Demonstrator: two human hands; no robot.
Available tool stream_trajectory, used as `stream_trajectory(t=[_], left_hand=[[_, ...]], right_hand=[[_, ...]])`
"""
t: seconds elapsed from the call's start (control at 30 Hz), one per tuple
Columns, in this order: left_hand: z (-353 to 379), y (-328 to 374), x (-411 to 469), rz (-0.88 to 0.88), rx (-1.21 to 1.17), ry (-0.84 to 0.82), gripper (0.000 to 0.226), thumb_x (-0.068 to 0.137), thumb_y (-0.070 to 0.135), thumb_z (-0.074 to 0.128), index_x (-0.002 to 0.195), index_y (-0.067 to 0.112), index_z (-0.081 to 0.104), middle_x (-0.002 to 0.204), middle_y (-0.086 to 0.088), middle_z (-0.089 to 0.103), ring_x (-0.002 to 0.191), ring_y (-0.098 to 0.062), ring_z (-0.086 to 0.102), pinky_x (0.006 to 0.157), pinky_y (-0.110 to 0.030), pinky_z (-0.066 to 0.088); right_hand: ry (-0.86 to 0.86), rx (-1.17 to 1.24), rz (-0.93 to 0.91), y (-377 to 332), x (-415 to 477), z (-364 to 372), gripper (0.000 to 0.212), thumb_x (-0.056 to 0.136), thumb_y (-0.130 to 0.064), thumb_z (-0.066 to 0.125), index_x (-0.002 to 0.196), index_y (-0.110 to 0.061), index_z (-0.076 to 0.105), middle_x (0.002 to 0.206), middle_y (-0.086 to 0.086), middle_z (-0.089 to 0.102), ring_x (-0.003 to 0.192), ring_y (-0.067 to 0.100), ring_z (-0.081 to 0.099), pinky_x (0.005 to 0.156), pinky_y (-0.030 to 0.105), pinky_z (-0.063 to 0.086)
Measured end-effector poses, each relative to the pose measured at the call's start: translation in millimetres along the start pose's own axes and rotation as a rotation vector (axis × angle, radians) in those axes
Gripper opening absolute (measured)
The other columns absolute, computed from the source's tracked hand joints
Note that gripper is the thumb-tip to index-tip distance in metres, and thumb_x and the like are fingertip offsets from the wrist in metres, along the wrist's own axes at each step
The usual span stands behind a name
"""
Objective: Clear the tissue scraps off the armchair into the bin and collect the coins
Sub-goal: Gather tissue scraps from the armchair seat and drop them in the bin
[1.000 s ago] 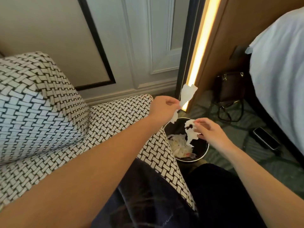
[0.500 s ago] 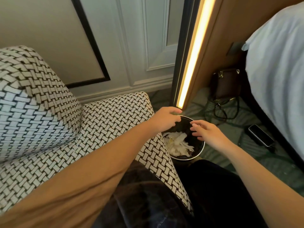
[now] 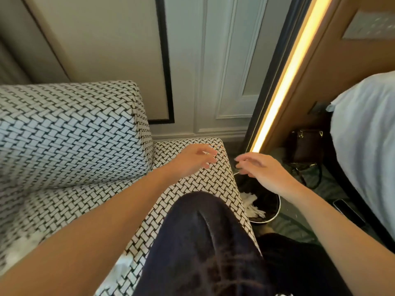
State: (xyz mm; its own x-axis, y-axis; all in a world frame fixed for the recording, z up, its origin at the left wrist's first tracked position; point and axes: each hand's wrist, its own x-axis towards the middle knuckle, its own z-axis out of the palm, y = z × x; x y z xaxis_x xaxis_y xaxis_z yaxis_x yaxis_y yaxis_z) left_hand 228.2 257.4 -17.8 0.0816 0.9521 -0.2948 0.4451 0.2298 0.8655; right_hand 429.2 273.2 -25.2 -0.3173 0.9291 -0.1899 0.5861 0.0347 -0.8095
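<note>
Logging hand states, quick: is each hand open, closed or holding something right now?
Left hand: open, fingers spread, holding nothing, above the armchair seat.
Right hand: open, fingers relaxed, holding nothing, above the bin.

The armchair (image 3: 70,133) is covered in black-and-white basket-weave fabric. Its back cushion fills the view toward 9 o'clock, and its seat runs from 7 o'clock up to a corner near the centre. The bin (image 3: 268,201) is round and dark with a pale rim. It stands on the floor just beside the seat's right edge, at 4 o'clock. White tissue scraps (image 3: 252,207) lie crumpled inside it. Blurred loose scraps (image 3: 20,249) lie on the seat at 8 o'clock. No coins can be made out.
</note>
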Motion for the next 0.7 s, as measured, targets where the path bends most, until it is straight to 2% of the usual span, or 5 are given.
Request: stream_trajectory(t=[0.2,0.33,0.5,0.6,0.7], left_hand=[[-57,-70,-66,-0.042,-0.04,0.186,0.018,0.088,0.028,0.059,0.106,0.029,0.062,0.104,0.012,0.064,0.091,-0.004,0.062,0.083,-0.027,0.048],[-81,-109,-103,-0.081,-0.069,0.311,0.014,0.089,0.025,0.057,0.101,0.03,0.061,0.101,0.009,0.066,0.088,-0.007,0.062,0.073,-0.021,0.047],[-98,-150,-141,-0.167,-0.113,0.451,0.016,0.092,0.021,0.053,0.104,0.025,0.063,0.1,0.008,0.068,0.091,-0.01,0.063,0.088,-0.039,0.051],[-102,-171,-158,-0.194,-0.129,0.522,0.016,0.091,0.022,0.054,0.103,0.024,0.065,0.105,0.006,0.066,0.092,-0.009,0.062,0.086,-0.029,0.049],[-102,-185,-172,-0.216,-0.148,0.593,0.018,0.093,0.016,0.05,0.102,0.024,0.064,0.102,0.008,0.067,0.091,-0.01,0.063,0.078,-0.022,0.048]], right_hand=[[-0.127,-0.012,-0.158,-66,-15,55,0.018,0.093,-0.031,0.054,0.108,-0.03,0.063,0.104,-0.013,0.066,0.092,0.0,0.064,0.092,0.023,0.045],[-0.171,0.005,-0.231,-97,-17,100,0.022,0.092,-0.029,0.056,0.112,-0.024,0.065,0.103,-0.012,0.067,0.091,0.002,0.065,0.088,0.017,0.045],[-0.252,-0.007,-0.279,-118,-17,168,0.021,0.094,-0.025,0.054,0.113,-0.026,0.061,0.109,-0.012,0.064,0.095,-0.001,0.06,0.081,0.01,0.04],[-0.296,-0.05,-0.282,-120,-18,210,0.025,0.094,-0.024,0.053,0.118,-0.022,0.059,0.113,-0.01,0.062,0.098,-0.001,0.055,0.08,0.009,0.04],[-0.324,-0.066,-0.262,-111,-23,245,0.029,0.093,-0.025,0.054,0.122,-0.018,0.057,0.118,-0.006,0.061,0.103,0.003,0.056,0.09,0.017,0.043]])
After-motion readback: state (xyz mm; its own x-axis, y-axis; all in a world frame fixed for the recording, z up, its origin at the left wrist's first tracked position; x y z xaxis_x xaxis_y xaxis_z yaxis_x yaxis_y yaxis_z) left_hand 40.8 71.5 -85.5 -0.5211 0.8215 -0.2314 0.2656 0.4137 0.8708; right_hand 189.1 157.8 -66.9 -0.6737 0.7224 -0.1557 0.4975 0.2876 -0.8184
